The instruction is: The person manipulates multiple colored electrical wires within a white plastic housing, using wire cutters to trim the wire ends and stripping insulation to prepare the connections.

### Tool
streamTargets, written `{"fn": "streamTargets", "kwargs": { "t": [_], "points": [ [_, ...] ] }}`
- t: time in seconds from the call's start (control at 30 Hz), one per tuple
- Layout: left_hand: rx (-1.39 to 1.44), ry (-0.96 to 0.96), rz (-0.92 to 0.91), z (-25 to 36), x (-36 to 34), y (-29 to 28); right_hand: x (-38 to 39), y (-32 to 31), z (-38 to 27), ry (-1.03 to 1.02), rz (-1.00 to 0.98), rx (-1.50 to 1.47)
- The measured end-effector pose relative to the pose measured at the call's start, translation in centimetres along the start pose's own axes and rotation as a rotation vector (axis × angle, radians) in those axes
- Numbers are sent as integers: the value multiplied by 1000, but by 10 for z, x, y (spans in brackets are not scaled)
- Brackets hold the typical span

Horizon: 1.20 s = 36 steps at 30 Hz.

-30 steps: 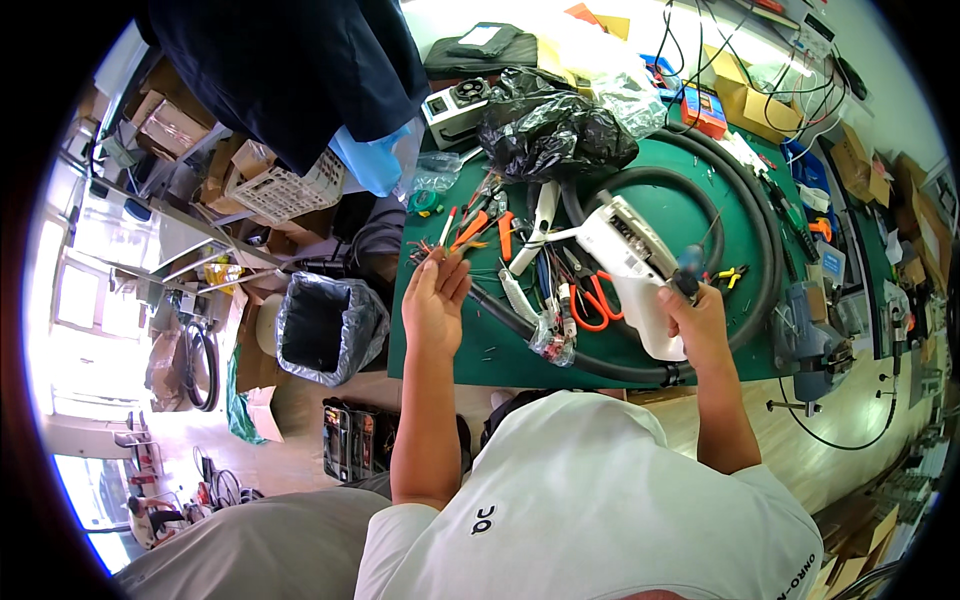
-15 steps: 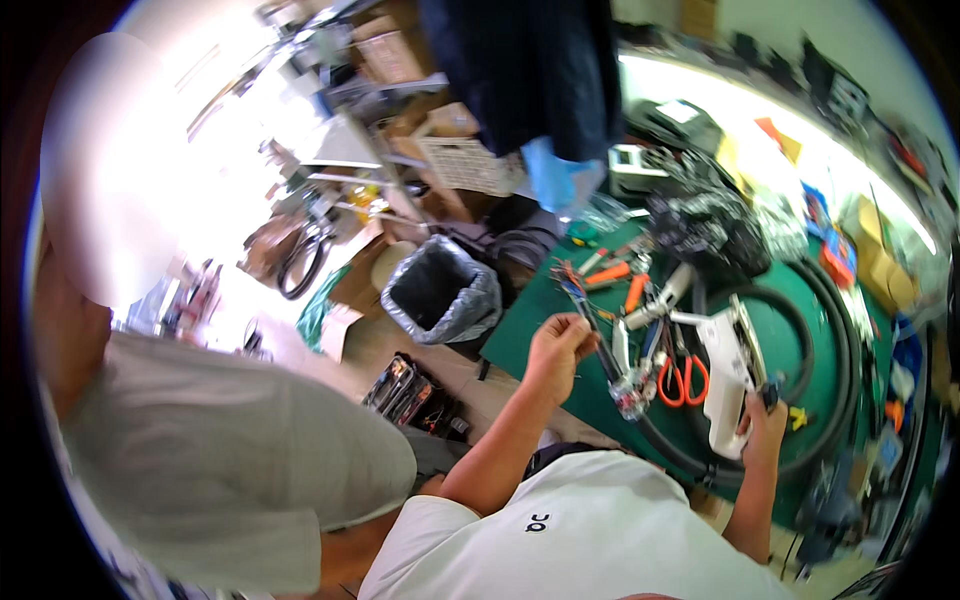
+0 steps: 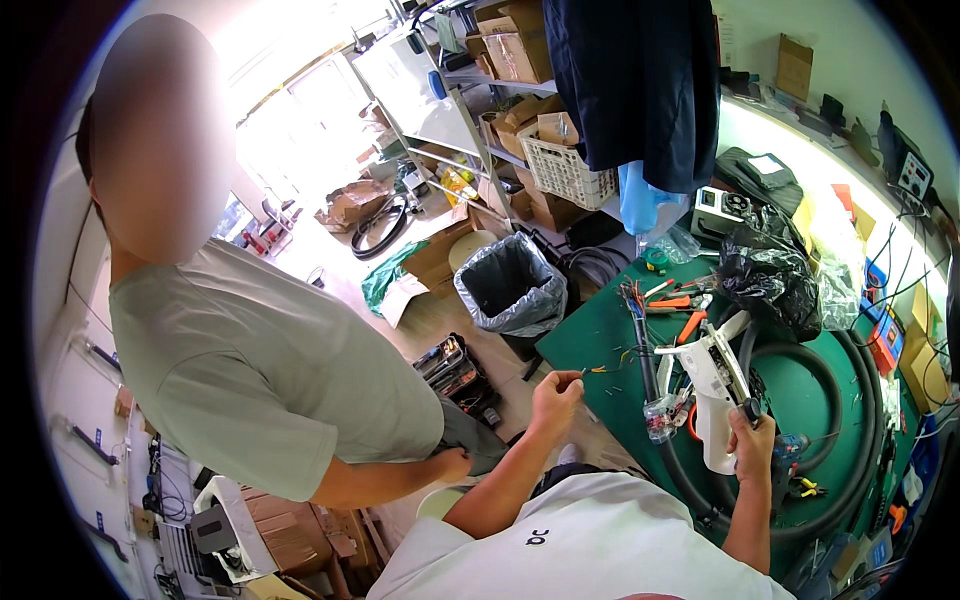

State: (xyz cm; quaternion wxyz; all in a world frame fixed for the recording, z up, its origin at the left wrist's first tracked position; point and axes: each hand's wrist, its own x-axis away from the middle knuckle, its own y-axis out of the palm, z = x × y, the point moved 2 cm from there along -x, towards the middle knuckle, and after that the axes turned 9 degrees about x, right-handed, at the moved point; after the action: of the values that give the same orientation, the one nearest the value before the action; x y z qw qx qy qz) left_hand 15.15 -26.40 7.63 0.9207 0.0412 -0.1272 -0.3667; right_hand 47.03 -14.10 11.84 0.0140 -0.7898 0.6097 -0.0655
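My left hand (image 3: 558,402) is off the bench's near left edge, fingertips pinched on the end of a thin wire (image 3: 598,370) with yellow and orange on it. The wire trails toward the bench. My right hand (image 3: 752,445) grips the lower part of a white pistol-shaped housing (image 3: 714,425), like a charging gun, held tilted above the bench. Left of the housing lies a thick black cable (image 3: 643,350) with coloured wire ends fanned out at its far tip. Clear wrapping (image 3: 660,418) surrounds part of it. Red-handled scissors (image 3: 692,422) are mostly hidden behind the housing.
The green bench top (image 3: 590,345) also bears coiled black hose (image 3: 838,375), a black plastic bag (image 3: 770,275), orange-handled tools (image 3: 690,326) and yellow pliers (image 3: 808,488). Beside it stands a lined bin (image 3: 510,285). A person (image 3: 270,370) stands close at my left; an open toolbox (image 3: 455,375) is on the floor.
The view has swung left, showing more of the other person. My left hand has drawn away from the black cable, and a thin wire now shows at its fingertips. My right hand keeps hold of the housing.
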Motion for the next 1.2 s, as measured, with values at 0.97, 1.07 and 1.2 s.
{"fn": "streamTargets", "kwargs": {
  "t": [0.97, 1.07, 1.2],
  "points": [
    [-236, -23, -273, 20, 39, -10, -11, 26, -16, -7, -192, 57],
    [-166, 21, -247, 23, 39, -5, -5, 37, -12, -18, -200, 37],
    [-19, 129, -169, 25, 23, 2, -8, 39, -19, -21, -244, 63]
  ]
}}
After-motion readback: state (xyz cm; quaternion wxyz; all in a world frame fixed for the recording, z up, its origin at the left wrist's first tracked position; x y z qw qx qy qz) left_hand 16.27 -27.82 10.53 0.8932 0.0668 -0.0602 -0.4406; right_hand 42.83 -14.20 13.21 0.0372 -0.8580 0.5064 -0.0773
